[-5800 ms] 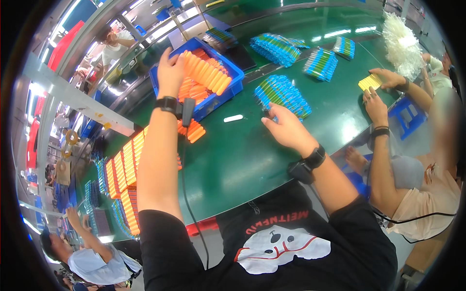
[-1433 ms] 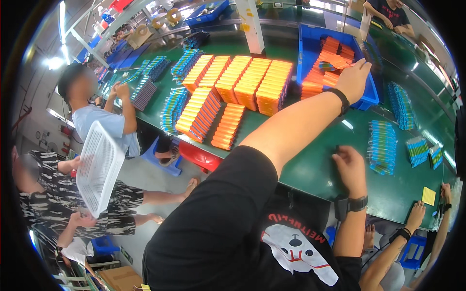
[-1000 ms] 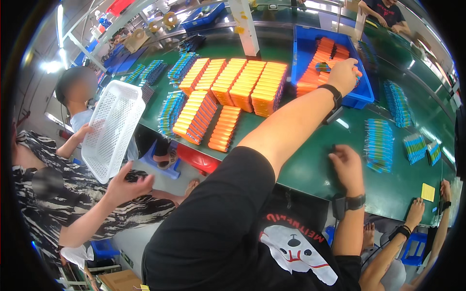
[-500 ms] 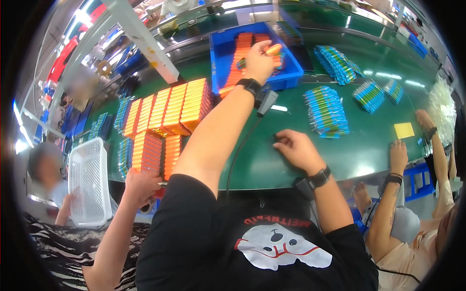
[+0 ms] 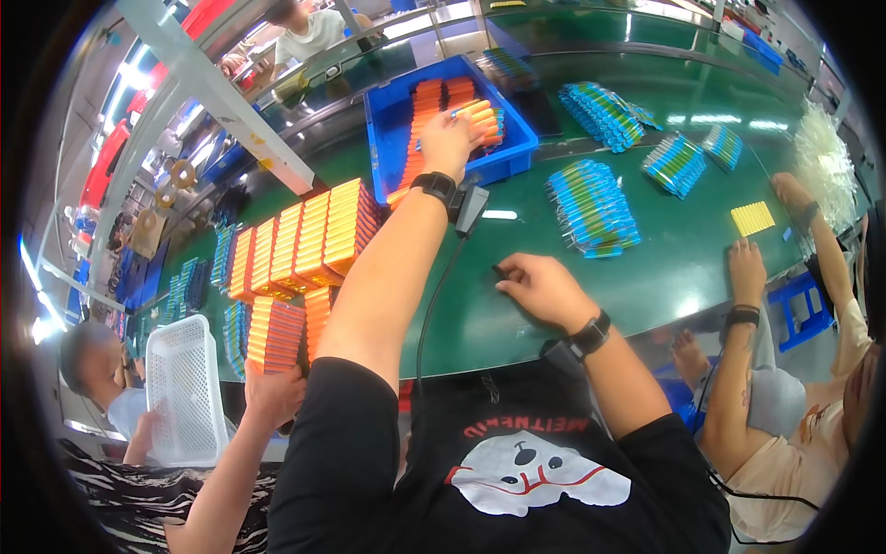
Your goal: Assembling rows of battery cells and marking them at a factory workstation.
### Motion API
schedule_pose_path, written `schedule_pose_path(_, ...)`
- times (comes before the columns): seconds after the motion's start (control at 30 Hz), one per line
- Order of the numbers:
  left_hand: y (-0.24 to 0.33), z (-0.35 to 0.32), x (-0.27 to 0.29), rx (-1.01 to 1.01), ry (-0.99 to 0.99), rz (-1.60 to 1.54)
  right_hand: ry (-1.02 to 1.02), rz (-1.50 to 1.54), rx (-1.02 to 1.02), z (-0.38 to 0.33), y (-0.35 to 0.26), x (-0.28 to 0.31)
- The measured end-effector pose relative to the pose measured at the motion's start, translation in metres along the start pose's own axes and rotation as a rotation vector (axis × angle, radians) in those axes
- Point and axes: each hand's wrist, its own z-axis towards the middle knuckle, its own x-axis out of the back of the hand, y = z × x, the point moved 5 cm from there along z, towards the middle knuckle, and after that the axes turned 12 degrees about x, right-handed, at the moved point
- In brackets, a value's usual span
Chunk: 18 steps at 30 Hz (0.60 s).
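Note:
My left hand (image 5: 447, 146) reaches over the blue bin (image 5: 512, 167), its fingers closed round a short row of orange cylinders (image 5: 477, 114) that look like battery cells. Below it in the bin stand more orange cylinders (image 5: 426, 100) in long rows. My right hand (image 5: 546, 290) rests low over the green table (image 5: 480, 332), thumb and fingers pinched on a small black piece (image 5: 501, 272) whose kind I cannot make out. Left of my left forearm, orange cylinders (image 5: 309, 235) are stacked in blocks.
Blue-green wrapped packs (image 5: 592, 208) lie right of the bin, with a yellow block (image 5: 752, 219) farther right. A co-worker's hand (image 5: 275, 395) grips an orange stack at left, near a white basket (image 5: 185, 388). A black cable (image 5: 426, 319) crosses the table. Other people's hands (image 5: 746, 268) are at right.
The whole view has shifted slightly. My left hand now holds a row of several orange cylinders in plain sight, where before one cylinder showed clearly at its fingers. My right hand keeps its pinch.

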Motion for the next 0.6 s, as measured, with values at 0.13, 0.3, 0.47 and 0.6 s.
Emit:
schedule_pose_path(0.13,0.0,-0.001,0.0,0.022,0.051,0.103,0.027,0.011,0.034,-0.001,-0.003,0.003)
schedule_pose_path(0.3,-0.001,0.001,0.004,0.045,0.042,0.067,0.025,0.018,0.041,-0.001,0.0,0.002)
schedule_pose_path(0.47,0.001,-0.004,0.006,0.066,-0.027,0.192,0.013,0.002,0.026,-0.001,0.001,0.002)
schedule_pose_path(0.6,0.015,0.0,0.012,-0.003,0.003,0.53,0.045,0.011,0.081,-0.001,-0.001,0.001)
